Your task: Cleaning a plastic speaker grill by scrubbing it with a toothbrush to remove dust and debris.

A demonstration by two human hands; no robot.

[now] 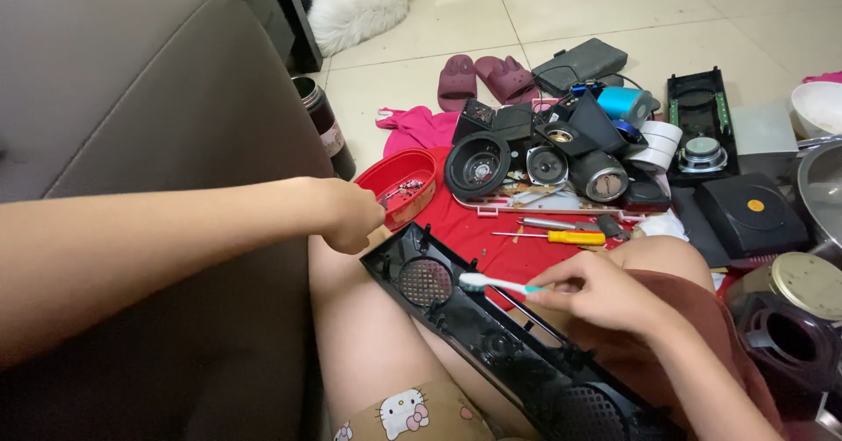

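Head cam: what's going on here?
A person sits on the floor with a long black speaker grille panel across their lap. The left hand grips the panel's upper end. The right hand holds a white toothbrush, bristles against the panel near a round mesh opening. Beyond lie a red bowl of small parts, loose speaker drivers and a yellow-handled screwdriver on a red cloth.

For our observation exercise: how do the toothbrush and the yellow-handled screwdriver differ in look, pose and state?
The toothbrush is white and teal; the yellow-handled screwdriver has a yellow handle and metal shaft. The toothbrush is held in the right hand, bristles on the black speaker panel; the screwdriver lies untouched on the red cloth. Both are slim, long-handled tools.
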